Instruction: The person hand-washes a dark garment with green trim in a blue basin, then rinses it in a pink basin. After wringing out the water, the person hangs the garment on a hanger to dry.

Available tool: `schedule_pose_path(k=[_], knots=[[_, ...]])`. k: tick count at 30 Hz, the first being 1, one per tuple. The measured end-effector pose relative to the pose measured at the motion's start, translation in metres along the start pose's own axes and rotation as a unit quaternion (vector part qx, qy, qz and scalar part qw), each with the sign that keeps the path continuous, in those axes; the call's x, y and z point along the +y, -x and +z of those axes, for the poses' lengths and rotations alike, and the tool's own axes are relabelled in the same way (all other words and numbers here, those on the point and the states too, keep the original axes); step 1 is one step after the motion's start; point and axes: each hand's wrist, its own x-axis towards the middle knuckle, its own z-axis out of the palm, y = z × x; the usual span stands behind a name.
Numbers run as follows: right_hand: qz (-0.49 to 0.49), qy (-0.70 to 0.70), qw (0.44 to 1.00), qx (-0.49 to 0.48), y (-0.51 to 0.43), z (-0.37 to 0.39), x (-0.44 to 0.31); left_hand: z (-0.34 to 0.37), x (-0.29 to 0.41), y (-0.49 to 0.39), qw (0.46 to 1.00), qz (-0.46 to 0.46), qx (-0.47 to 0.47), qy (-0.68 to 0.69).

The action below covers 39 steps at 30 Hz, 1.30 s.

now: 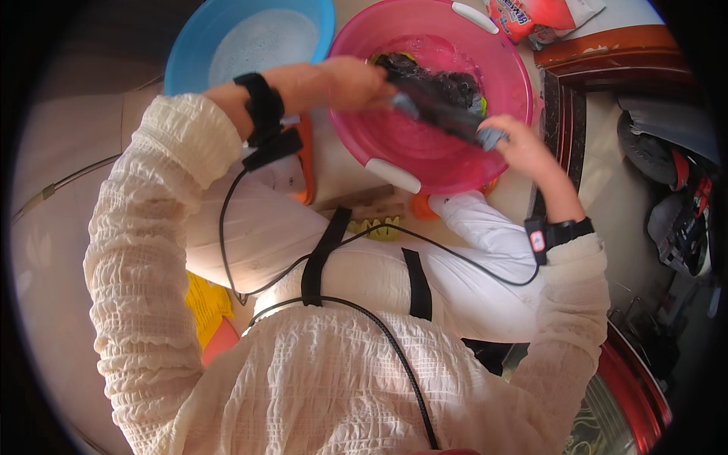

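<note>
A dark, wet cloth with grey-blue edges is stretched slantwise over a pink plastic basin. My left hand, blurred, grips its upper left end. At the lower right end, my right hand pinches a bunched grey-blue part. Below the stretched cloth, a dark garment with yellow-green trim lies in the water of the basin. White grips are set on the basin's rim.
A blue basin of sudsy water stands at the upper left. Near the top right lies a red-and-white plastic packet bearing writing. A dark door frame and shoes are on the right. A black cable crosses my lap.
</note>
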Motion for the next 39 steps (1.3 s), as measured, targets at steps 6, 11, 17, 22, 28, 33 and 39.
schedule_pose_path(k=[6, 11, 17, 22, 28, 33, 39], knots=[[-0.012, -0.027, 0.975, -0.218, 0.044, 0.04, -0.022, 0.035, 0.057, 0.039, 0.98, 0.077, -0.178, -0.032], [0.02, -0.008, 0.968, -0.251, 0.052, 0.02, -0.058, 0.043, 0.064, 0.057, 0.984, 0.107, -0.136, 0.036], [0.027, -0.013, 0.964, -0.265, 0.054, 0.02, -0.061, 0.05, 0.061, 0.064, 0.986, 0.13, -0.055, 0.091], [0.023, -0.043, 0.98, -0.195, 0.02, -0.027, -0.054, -0.004, 0.039, 0.032, 0.996, 0.026, -0.072, 0.041], [0.065, -0.007, 0.978, 0.195, 0.005, -0.074, -0.051, -0.05, -0.009, 0.012, 0.971, -0.011, 0.237, -0.015], [-0.015, 0.162, 0.986, 0.028, 0.005, 0.016, -0.019, 0.03, 0.014, 0.005, 0.983, 0.01, 0.004, -0.181], [0.015, -0.016, 0.996, -0.09, 0.0, 0.049, 0.055, 0.069, 0.008, -0.028, 0.989, -0.039, -0.113, 0.092]])
